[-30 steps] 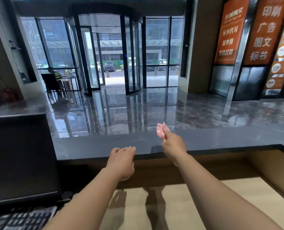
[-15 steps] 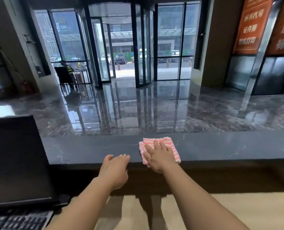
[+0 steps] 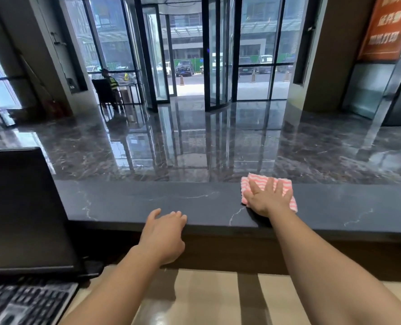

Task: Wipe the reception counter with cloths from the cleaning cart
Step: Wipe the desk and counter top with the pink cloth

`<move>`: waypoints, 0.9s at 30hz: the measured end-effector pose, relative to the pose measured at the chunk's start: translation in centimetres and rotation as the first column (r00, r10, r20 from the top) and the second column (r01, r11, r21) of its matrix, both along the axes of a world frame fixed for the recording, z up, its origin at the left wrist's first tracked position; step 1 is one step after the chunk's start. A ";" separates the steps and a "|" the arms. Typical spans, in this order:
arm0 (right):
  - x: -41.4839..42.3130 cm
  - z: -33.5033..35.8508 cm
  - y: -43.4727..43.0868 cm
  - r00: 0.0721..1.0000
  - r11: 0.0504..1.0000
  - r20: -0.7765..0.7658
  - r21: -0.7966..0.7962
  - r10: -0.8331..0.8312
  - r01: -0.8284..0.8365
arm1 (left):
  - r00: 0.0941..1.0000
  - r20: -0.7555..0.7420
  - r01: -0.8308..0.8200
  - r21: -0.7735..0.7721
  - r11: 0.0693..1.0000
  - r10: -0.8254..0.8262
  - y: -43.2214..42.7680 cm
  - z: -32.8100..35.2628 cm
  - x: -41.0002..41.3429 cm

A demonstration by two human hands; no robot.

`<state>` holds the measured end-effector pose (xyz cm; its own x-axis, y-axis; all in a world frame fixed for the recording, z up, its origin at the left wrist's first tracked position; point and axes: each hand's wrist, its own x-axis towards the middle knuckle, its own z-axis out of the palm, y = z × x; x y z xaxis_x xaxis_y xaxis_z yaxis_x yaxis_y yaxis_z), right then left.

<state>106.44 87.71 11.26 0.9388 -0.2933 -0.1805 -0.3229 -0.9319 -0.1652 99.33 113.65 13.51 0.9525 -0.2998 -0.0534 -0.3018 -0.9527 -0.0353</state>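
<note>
A pink-and-white striped cloth (image 3: 286, 186) lies flat on the dark marble reception counter (image 3: 147, 202). My right hand (image 3: 266, 198) presses down on the cloth with fingers spread and straight. My left hand (image 3: 163, 233) rests at the counter's near edge, fingers loosely bent over the lip, holding nothing. The cleaning cart is out of view.
A black monitor (image 3: 23, 212) stands at the left, with a keyboard (image 3: 23, 303) below it on the lower wooden desk (image 3: 206, 299). Beyond the counter is a glossy lobby floor, a revolving glass door and a seated person by a table at the far left.
My right hand went from pinching the bunched cloth above the counter to pressing it spread flat, then slid it to the right along the counter. My left hand stayed at the edge.
</note>
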 end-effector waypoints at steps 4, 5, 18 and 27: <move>0.2 0.3 1.0 1.000 1.000 -0.018 -0.007 -0.002 0.002 | 0.999 -0.021 0.031 -0.100 0.995 -0.034 1.7 -0.4 -0.1; 0.3 0.3 1.6 1.000 1.000 -0.023 -0.005 0.002 -0.002 | 1.000 -0.011 0.028 -0.115 0.993 -0.030 2.2 -0.5 -0.2; 5.1 0.6 21.3 0.931 0.931 -0.033 0.021 0.364 -0.363 | 0.987 0.059 -0.146 -0.097 0.985 0.152 11.5 0.1 -0.3; 6.8 0.7 30.8 0.793 0.794 -0.048 0.046 0.608 -0.606 | 0.998 0.000 -0.066 -0.123 0.990 0.066 14.0 -0.5 0.3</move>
<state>113.19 118.53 11.93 0.9100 0.3390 -0.2386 0.2979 -0.9350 -0.1923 99.64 127.68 13.00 0.9706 -0.2403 -0.0156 -0.2383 -0.9677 0.0825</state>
